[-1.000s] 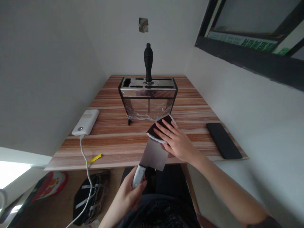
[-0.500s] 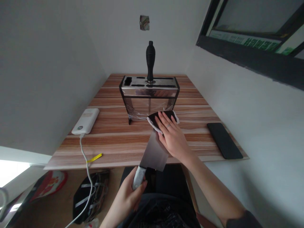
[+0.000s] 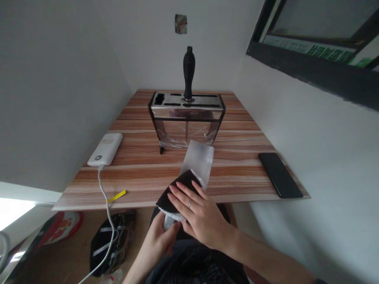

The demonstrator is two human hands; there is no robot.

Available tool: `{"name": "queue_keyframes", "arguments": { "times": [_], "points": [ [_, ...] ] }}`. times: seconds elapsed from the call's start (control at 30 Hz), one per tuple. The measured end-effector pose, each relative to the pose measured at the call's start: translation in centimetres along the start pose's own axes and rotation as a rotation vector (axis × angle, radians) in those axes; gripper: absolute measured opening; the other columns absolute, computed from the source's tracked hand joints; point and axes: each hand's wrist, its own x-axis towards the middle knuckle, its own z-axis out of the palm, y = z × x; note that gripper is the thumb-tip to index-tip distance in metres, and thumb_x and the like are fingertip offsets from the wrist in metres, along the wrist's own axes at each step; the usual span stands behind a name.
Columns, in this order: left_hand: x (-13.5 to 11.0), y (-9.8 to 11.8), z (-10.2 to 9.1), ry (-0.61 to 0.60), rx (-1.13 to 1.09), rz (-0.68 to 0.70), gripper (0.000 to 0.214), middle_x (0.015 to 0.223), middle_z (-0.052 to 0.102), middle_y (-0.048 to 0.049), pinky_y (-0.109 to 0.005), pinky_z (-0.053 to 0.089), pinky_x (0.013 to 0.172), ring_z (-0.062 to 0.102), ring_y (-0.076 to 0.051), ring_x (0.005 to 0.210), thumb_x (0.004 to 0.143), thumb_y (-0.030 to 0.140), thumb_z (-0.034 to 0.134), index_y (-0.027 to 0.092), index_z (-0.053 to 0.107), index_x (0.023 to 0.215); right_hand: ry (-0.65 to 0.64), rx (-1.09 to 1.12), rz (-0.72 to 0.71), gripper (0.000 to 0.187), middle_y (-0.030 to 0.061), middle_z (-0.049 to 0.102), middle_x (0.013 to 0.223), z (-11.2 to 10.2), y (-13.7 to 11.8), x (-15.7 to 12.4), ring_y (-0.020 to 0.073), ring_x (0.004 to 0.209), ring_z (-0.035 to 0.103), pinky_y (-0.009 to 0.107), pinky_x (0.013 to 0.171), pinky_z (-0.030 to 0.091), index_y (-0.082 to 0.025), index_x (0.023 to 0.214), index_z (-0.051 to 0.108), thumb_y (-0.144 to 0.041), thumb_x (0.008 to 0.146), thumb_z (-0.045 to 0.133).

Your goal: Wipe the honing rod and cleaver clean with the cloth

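Left hand [image 3: 156, 236]: clamped round the pale handle [image 3: 168, 222] at the near end of the blade, just past the front edge of the desk.
Right hand [image 3: 204, 217]: laid flat with fingers extended and a thin silver ring on one of them, over the pad; we note it close to the left, but cannot tell whether the two touch.
Pad: one, black fabric face with a white fluffy edge [image 3: 166, 200], lying aslant over the handle end of the blade, beneath the right fingers.
Cleaver: one, broad rectangular grey metal blade [image 3: 196, 159], its far end reaching over the desk toward the stand; we cannot tell whether it touches the wood.
Stand: one, slotted shiny metal top [image 3: 207, 101], clear front panel, black edges, upright beyond the blade.
Upright handle: one, black and ribbed [image 3: 188, 73], rising from the stand's top.
Desk: striped brown wood-grain surface [image 3: 242, 177].
Desk, left side: we count a white rectangular power bank [image 3: 107, 146], a white cable [image 3: 104, 193] plugged into it and a small yellow strip [image 3: 118, 195] beside the cable.
Desk, right side: one flat black phone [image 3: 280, 175], near the edge.
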Motion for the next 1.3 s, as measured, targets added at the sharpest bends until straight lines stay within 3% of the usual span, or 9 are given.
{"name": "queue_keyframes", "arguments": {
  "times": [0.27,0.5,0.67,0.87,1.03,1.17,1.3],
  "points": [
    [0.0,-1.0,0.4,-0.012,-0.119,-0.007,0.038,0.037,0.038,0.0118,-0.015,0.023,0.033,0.024,-0.004,0.030,0.077,0.050,0.064,0.018,0.048,0.086,-0.051,-0.002,0.004,0.055,0.0034,0.021,0.156,0.0,0.1,-1.9,0.0169,0.145,0.012,0.042,0.120,0.010,-0.012,0.146,0.028,-0.022,0.093,0.040],
    [-0.1,-0.7,-0.1,-0.043,-0.162,-0.010,0.049,0.039,0.037,0.0135,-0.014,0.023,0.031,0.021,-0.003,0.029,0.078,0.047,0.065,0.016,0.047,0.111,-0.078,0.006,0.005,0.059,0.0017,0.025,0.155,-0.5,0.6,-3.4,0.0159,0.145,0.015,0.048,0.120,0.002,-0.014,0.146,0.029,-0.013,0.088,0.042],
    [-0.4,-0.3,-0.2,-0.060,-0.115,0.019,0.035,0.043,0.036,0.0123,-0.013,0.021,0.031,0.024,-0.002,0.030,0.079,0.048,0.065,0.019,0.046,0.086,-0.002,-0.048,0.051,0.061,0.0033,0.026,0.154,-1.4,2.0,-2.8,0.0180,0.144,0.018,0.050,0.119,0.006,-0.014,0.146,0.029,-0.010,0.087,0.042],
    [-0.8,0.0,-0.1,-0.065,-0.053,0.010,0.036,0.045,0.035,0.0125,-0.012,0.021,0.031,0.024,-0.002,0.030,0.078,0.049,0.064,0.020,0.046,0.085,0.119,-0.112,0.151,0.055,0.0060,0.031,0.152,-2.5,5.1,-1.2,0.0210,0.143,0.023,0.053,0.117,0.020,-0.015,0.145,0.031,-0.015,0.091,0.040],
    [-1.2,-0.2,0.0,-0.070,-0.044,0.006,0.037,0.051,0.039,0.0112,-0.012,0.021,0.031,0.025,0.000,0.031,0.078,0.050,0.065,0.019,0.045,0.084,0.249,-0.089,0.227,0.052,0.0090,0.034,0.151,-2.6,7.1,0.2,0.0207,0.143,0.022,0.050,0.116,0.024,-0.015,0.145,0.033,-0.015,0.093,0.037],
    [-1.3,-0.4,-0.1,-0.069,-0.017,-0.008,0.037,0.053,0.041,0.0101,-0.012,0.020,0.031,0.027,0.000,0.031,0.078,0.050,0.065,0.019,0.045,0.083,0.320,-0.090,0.290,0.050,0.0122,0.034,0.151,-2.0,7.2,1.0,0.0214,0.143,0.021,0.049,0.116,0.025,-0.011,0.143,0.037,-0.015,0.093,0.036],
    [-1.1,-0.8,-0.7,-0.068,-0.039,-0.022,0.038,0.053,0.043,0.0100,-0.012,0.023,0.030,0.027,-0.001,0.030,0.078,0.050,0.065,0.020,0.044,0.086,0.255,-0.083,0.265,0.051,0.0123,0.030,0.152,-1.4,5.7,0.9,0.0219,0.144,0.017,0.049,0.117,0.023,-0.009,0.143,0.036,-0.016,0.093,0.038]
  ]
}}
